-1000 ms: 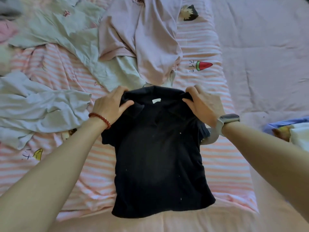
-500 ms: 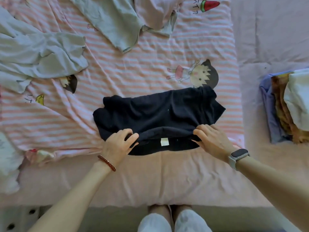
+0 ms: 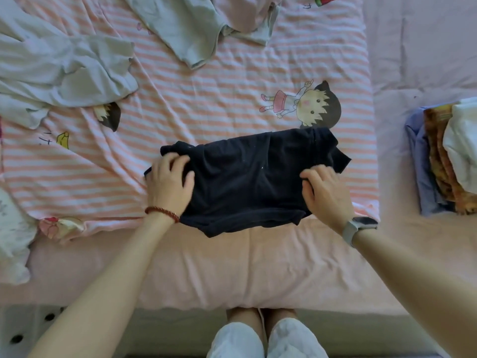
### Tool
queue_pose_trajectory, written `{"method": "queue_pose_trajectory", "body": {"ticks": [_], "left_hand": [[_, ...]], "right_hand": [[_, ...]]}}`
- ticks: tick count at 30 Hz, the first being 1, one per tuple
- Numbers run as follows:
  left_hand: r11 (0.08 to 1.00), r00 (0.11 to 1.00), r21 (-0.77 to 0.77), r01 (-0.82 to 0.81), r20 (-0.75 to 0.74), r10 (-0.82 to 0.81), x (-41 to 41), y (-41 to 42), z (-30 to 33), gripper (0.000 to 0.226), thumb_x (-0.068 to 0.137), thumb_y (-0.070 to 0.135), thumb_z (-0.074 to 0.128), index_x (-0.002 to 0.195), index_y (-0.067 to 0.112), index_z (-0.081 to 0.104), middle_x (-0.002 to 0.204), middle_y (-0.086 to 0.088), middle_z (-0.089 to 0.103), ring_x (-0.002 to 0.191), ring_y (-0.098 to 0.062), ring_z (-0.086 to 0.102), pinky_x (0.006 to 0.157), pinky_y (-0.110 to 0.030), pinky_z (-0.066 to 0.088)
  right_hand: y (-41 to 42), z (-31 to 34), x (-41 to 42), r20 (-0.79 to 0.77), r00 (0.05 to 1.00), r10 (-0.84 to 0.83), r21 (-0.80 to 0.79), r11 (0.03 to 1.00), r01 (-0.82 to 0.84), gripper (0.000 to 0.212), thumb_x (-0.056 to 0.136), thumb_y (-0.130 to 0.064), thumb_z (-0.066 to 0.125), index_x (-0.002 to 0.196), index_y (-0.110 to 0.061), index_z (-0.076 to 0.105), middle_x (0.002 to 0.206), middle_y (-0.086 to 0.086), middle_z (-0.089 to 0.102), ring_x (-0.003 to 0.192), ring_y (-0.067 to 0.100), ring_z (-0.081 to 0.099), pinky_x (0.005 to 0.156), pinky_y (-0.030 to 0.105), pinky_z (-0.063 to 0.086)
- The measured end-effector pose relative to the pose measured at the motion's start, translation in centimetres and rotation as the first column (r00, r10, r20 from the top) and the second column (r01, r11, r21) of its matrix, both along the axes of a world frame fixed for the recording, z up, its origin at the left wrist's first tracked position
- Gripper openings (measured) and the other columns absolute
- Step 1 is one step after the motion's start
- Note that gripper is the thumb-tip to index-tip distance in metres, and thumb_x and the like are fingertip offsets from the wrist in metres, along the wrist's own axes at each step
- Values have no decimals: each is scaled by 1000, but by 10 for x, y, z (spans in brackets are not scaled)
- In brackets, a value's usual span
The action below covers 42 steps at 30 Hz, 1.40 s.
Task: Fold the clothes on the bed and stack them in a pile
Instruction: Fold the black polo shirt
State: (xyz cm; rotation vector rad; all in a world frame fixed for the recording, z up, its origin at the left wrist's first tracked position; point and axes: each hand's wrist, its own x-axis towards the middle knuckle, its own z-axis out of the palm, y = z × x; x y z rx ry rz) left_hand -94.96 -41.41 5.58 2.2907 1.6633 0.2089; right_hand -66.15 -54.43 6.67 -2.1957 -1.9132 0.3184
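Now that the black shirt (image 3: 247, 182), spread long a second ago, lies doubled into a wide packet at the bed's near edge, this fold looks done. Left hand (image 3: 169, 186) and right hand (image 3: 326, 193) press its ends, fingers clamped on cloth. Pile (image 3: 444, 161) well right; loose pale garments (image 3: 64, 73) beyond, unfolded.

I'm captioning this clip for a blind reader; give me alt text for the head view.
Two bare hands, left hand and right hand, press on the ends of a folded black shirt at the near edge of a pink striped bedsheet. Unfolded pale clothes lie at the far left; a stack of folded clothes sits to the right.
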Motion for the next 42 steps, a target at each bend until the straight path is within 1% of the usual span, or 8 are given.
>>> {"method": "queue_pose_trajectory", "body": {"ticks": [4,8,13,19,25,33,37,42], "left_hand": [[977,994,-203,-68,-101,48,5,50,-8,44,92,33,49,134,21,45,143,-6,39,129,-34,28,101,-49,30],[935,993,-354,14,-102,-53,-2,73,-17,35,95,36,45,127,24,53,132,-2,53,124,-32,38,99,-45,33],[916,929,-385,-114,284,235,-14,72,-12,7,93,21,52,95,18,58,96,1,59,92,-16,52,78,-25,38],[876,872,-330,-351,226,435,-26,67,-18,18,94,24,48,99,9,57,100,-4,57,91,-17,49,79,-27,36],[927,936,-133,-350,-89,341,0,70,-16,28,93,18,44,117,11,55,123,-17,49,116,-35,41,95,-47,33],[988,991,-108,106,-65,-113,52,68,-27,33,96,30,43,123,18,56,123,-2,57,118,-23,44,101,-38,21],[979,989,-195,61,-123,-87,56,83,-36,27,98,31,37,106,18,59,108,-3,60,107,-25,50,92,-39,26],[985,989,-175,-13,-147,-13,35,88,-37,25,99,27,31,91,15,51,90,-6,60,77,-23,49,79,-34,24]], "right_hand": [[51,1,17,84,991,-108,-2,994,109,32,90,-8,52,121,-8,57,123,12,56,114,34,50,88,46,37],[88,-10,40,147,988,-52,-241,967,87,41,97,-22,41,138,-17,40,141,5,43,137,25,27,109,47,16],[101,-16,58,94,992,-80,-318,942,106,28,98,-26,41,116,-10,55,119,11,56,109,31,46,82,38,35],[96,-17,68,70,939,-338,-297,891,343,30,98,-32,38,111,-11,55,110,11,54,99,32,52,71,38,40],[92,-18,65,-76,902,-424,-251,884,394,29,97,-29,42,117,-13,56,117,11,52,108,31,49,82,40,41],[93,-19,61,52,981,-186,-126,973,191,33,94,-32,49,123,-18,57,122,6,56,118,30,43,96,42,27],[111,-24,62,131,987,-91,-237,964,120,29,98,-30,40,115,-18,59,114,6,59,109,28,46,88,39,29],[99,-25,78,145,960,-239,-246,931,269,27,100,-29,34,109,-12,53,104,11,53,83,34,54,63,34,33]]}}
